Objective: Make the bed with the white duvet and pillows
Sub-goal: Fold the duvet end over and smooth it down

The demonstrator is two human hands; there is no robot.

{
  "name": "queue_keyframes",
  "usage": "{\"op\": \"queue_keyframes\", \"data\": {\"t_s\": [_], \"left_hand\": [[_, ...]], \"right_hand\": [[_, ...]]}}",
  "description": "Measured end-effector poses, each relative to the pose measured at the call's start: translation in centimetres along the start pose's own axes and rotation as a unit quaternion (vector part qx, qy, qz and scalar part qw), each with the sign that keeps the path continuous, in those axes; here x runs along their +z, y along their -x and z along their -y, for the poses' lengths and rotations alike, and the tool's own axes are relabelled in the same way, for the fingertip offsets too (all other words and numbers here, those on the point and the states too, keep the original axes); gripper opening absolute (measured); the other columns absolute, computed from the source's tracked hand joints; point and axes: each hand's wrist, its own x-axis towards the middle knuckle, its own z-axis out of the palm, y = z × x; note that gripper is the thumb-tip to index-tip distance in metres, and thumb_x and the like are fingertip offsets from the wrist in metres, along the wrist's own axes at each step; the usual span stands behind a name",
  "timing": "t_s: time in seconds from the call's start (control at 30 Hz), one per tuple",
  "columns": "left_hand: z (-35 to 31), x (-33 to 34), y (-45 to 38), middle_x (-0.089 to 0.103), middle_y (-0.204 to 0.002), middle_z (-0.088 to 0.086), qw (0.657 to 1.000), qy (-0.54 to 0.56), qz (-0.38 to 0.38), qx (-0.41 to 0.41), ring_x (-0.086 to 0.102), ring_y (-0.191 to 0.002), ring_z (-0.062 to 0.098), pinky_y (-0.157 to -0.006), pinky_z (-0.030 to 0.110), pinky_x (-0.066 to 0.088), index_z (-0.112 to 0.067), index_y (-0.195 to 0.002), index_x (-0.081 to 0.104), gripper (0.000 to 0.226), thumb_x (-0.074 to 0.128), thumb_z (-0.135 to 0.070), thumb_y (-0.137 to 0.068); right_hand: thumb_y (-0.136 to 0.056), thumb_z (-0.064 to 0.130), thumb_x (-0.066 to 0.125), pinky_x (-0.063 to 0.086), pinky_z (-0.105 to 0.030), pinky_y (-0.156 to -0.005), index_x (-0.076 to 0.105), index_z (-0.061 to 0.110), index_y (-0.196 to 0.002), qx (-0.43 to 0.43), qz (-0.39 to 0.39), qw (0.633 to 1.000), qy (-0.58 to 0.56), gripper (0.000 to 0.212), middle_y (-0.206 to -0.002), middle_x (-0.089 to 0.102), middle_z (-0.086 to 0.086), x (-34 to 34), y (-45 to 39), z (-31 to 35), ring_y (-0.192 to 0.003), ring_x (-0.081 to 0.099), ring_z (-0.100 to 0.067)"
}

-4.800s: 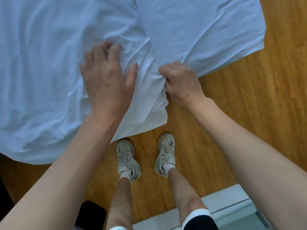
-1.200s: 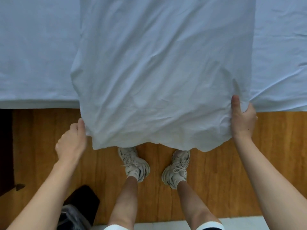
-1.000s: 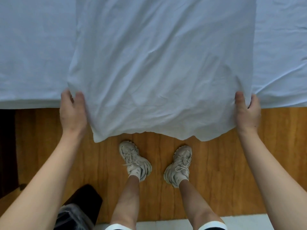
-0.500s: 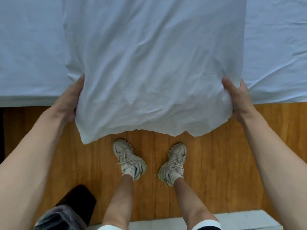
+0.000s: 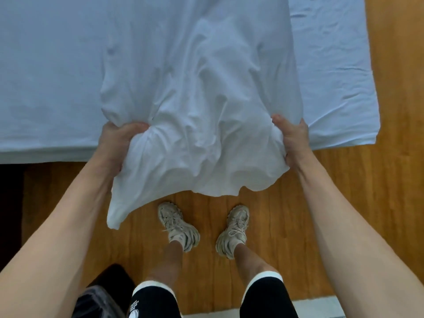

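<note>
Gripping the white pillow (image 5: 202, 125) at its near corners, left hand (image 5: 117, 143) and right hand (image 5: 294, 138) have fingers curled tight into bunched fabric; pillow overhangs the bed's (image 5: 46, 88) near edge above wooden floor (image 5: 378, 191), sneakers (image 5: 179, 226) below.

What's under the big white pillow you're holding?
Under the pillow lies the white sheet, and the wooden floor below its near end. The sheet directly beneath is covered.

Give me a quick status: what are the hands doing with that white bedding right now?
Left hand and right hand both grip the white pillow. Near end bunched, hanging past the bed edge, above the wooden floor. Nothing in the way.
</note>
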Motion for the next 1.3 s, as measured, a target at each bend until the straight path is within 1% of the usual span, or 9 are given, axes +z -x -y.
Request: {"op": "queue_keyframes", "data": {"t_s": [0.07,0.2,0.3,0.5,0.6,0.9,1.07,1.17,1.3], "left_hand": [[-2.8,-1.3,2.5,0.074,-0.094,0.001,1.000,-0.005,0.004,0.001,0.069,-0.089,0.017,-0.079,0.033,0.054,-0.013,-0.094,0.074,0.033,0.076,-0.025,-0.062],[-6.9,-3.0,9.0,0.072,-0.088,0.002,1.000,0.021,0.023,-0.002,0.069,-0.074,0.010,-0.062,0.022,0.051,-0.010,-0.091,0.071,0.019,0.073,-0.017,-0.073],[-6.5,-4.9,14.6,0.073,-0.087,0.005,0.997,0.056,0.043,-0.032,0.070,-0.083,0.019,-0.068,0.028,0.050,-0.009,-0.089,0.073,0.027,0.074,-0.018,-0.064],[-1.5,-8.5,25.4,0.072,-0.099,0.009,0.991,0.052,0.034,-0.121,0.068,-0.094,0.029,-0.078,0.037,0.052,-0.007,-0.104,0.069,0.043,0.076,-0.020,-0.064],[0.9,-9.2,29.5,0.073,-0.093,0.005,0.990,0.055,0.026,-0.128,0.067,-0.092,0.029,-0.073,0.036,0.052,-0.011,-0.099,0.070,0.029,0.075,-0.014,-0.070],[9.4,-9.4,41.4,0.070,-0.098,0.003,0.986,0.050,0.017,-0.160,0.065,-0.091,0.025,-0.070,0.035,0.050,-0.019,-0.098,0.065,0.051,0.076,-0.029,-0.050],[10.8,-9.0,43.6,0.070,-0.097,0.005,0.983,0.030,0.007,-0.184,0.065,-0.093,0.028,-0.073,0.035,0.050,-0.017,-0.095,0.066,0.048,0.080,-0.031,-0.051],[9.1,-8.8,42.4,0.068,-0.097,0.004,0.985,0.013,-0.005,-0.171,0.063,-0.090,0.026,-0.067,0.032,0.047,-0.015,-0.095,0.063,0.029,0.079,-0.023,-0.072],[5.0,-9.3,38.7,0.065,-0.100,0.004,0.986,0.013,-0.006,-0.167,0.062,-0.089,0.023,-0.072,0.034,0.050,-0.011,-0.113,0.059,0.038,0.074,-0.024,-0.080]], "right_hand": [[-0.082,0.017,0.073,0.058,-0.030,-0.076,0.060,0.017,-0.118,-0.008,0.009,1.000,-0.002,0.039,-0.108,0.071,-0.001,-0.6,2.4,2.8,-0.092,0.070,-0.014],[-0.081,0.017,0.075,0.057,-0.029,-0.075,0.061,0.014,-0.119,-0.014,0.006,1.000,-0.005,0.041,-0.108,0.072,-0.001,-2.6,8.1,7.4,-0.092,0.070,-0.014],[-0.083,0.013,0.073,0.057,-0.036,-0.080,0.061,0.007,-0.123,-0.002,0.010,1.000,-0.004,0.042,-0.110,0.071,-0.007,-5.1,13.3,7.9,-0.095,0.070,-0.019],[-0.082,0.015,0.074,0.056,-0.037,-0.081,0.061,0.010,-0.123,0.085,0.020,0.996,0.018,0.043,-0.114,0.069,-0.009,-9.2,24.4,4.7,-0.097,0.068,-0.022],[-0.083,0.017,0.074,0.054,-0.034,-0.077,0.057,0.011,-0.128,0.109,0.031,0.993,0.021,0.049,-0.112,0.068,-0.004,-10.7,28.4,2.3,-0.096,0.066,-0.019],[-0.084,0.019,0.073,0.052,-0.032,-0.074,0.058,0.017,-0.123,0.174,0.041,0.983,0.027,0.042,-0.111,0.068,-0.002,-18.3,37.5,-5.5,-0.098,0.065,-0.020],[-0.085,0.016,0.072,0.051,-0.030,-0.072,0.058,0.018,-0.120,0.170,0.042,0.984,0.010,0.037,-0.109,0.068,-0.001,-19.0,39.5,-6.3,-0.096,0.065,-0.018],[-0.083,0.015,0.074,0.053,-0.032,-0.080,0.060,0.016,-0.120,0.134,0.037,0.990,0.015,0.039,-0.112,0.068,-0.002,-18.0,38.4,-5.1,-0.098,0.065,-0.019],[-0.077,0.024,0.078,0.052,-0.038,-0.087,0.059,0.015,-0.125,0.139,0.015,0.990,0.020,0.052,-0.114,0.067,-0.001,-16.5,35.1,-2.1,-0.101,0.064,-0.022]]}}
